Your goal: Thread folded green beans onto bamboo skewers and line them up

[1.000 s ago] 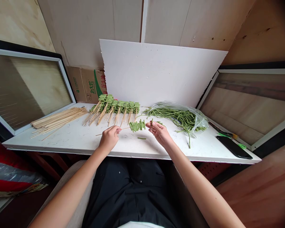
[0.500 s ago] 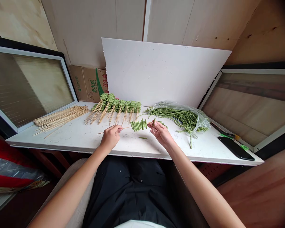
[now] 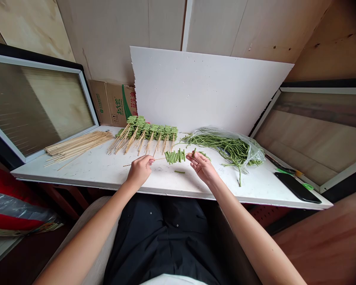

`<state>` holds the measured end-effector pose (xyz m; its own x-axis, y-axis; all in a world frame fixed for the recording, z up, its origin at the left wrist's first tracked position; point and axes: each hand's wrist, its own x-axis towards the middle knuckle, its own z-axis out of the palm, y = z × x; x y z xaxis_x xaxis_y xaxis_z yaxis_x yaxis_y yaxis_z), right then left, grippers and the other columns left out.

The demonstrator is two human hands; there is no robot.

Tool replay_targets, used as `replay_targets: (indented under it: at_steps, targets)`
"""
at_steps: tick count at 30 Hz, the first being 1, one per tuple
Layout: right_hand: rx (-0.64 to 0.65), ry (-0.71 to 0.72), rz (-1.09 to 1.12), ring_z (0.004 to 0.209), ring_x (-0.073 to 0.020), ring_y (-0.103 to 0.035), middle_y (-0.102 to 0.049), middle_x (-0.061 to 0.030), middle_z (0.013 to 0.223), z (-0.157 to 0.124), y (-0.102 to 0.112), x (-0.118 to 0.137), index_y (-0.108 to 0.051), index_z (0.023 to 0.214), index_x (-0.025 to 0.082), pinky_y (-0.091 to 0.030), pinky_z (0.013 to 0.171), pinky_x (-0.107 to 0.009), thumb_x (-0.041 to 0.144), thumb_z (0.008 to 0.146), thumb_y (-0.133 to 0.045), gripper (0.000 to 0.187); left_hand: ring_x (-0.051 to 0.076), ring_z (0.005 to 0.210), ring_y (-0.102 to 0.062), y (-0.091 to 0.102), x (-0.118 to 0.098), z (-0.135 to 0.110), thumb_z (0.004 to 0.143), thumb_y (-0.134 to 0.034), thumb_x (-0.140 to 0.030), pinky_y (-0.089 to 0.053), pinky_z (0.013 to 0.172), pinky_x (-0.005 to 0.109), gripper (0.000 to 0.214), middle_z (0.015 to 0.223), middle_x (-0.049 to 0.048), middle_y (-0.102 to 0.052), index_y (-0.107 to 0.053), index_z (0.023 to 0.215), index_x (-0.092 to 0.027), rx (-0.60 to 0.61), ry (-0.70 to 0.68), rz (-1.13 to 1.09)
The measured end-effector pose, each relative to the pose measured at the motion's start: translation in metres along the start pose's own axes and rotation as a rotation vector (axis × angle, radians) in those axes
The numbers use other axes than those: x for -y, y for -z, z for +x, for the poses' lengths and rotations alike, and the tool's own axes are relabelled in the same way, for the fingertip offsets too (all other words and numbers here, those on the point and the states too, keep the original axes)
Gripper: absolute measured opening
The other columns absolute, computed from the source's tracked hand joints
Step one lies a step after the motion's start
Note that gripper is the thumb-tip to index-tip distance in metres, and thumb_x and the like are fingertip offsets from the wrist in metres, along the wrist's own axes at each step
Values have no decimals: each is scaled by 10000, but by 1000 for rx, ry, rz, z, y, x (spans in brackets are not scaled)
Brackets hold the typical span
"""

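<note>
Bean skewer (image 3: pixel 175 157) | left fingers (image 3: pixel 149 159) closed round stick | right fingers (image 3: pixel 199 159) pinching bean piece (image 3: pixel 194 151)

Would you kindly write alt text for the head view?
The left hand holds a skewer threaded with green bean pieces; the right hand pinches another piece near its tip. Nearby lie bare sticks, loaded skewers and long beans.

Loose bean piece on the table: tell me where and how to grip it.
Probably pinch the loose bean piece at mid-length, coming down from the near side and closing on its long near and far sides: it is slim, lies on the white table and runs left to right.
</note>
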<state>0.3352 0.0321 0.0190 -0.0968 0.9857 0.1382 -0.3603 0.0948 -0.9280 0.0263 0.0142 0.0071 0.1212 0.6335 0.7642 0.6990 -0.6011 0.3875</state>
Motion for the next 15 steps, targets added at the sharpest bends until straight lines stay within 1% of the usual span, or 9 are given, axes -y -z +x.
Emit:
replay_targets:
  at_steps: [5, 9, 15]
  targets:
    - [-15, 18, -27, 1310, -315, -683, -793, -95, 1259, -2, -3, 3, -796, 975, 262, -582, 844, -336, 545, 752, -923, 382, 197, 804, -743, 1, 0, 0, 750, -465, 50, -568, 730, 269, 386, 858, 30, -781, -705, 897, -215, 12, -1, 32]
    - [-49, 46, -52, 1288, -323, -694, -809, -101, 1204, -1, -3, 3, -807, 954, 255, -576, 823, -341, 535, 748, -926, 367, 201, 815, -742, 3, 0, 0, 716, -450, 67, -563, 726, 271, 416, 860, 31, -776, -699, 895, -215, 7, -18, 55]
    - [-66, 75, -51, 1263, -332, -704, -819, -107, 1149, -2, -5, 2, -820, 933, 252, -564, 789, -339, 519, 751, -927, 341, 203, 815, -738, 3, 0, 0, 695, -436, 88, -564, 731, 277, 437, 860, 34, -772, -689, 887, -212, 5, -47, 65]
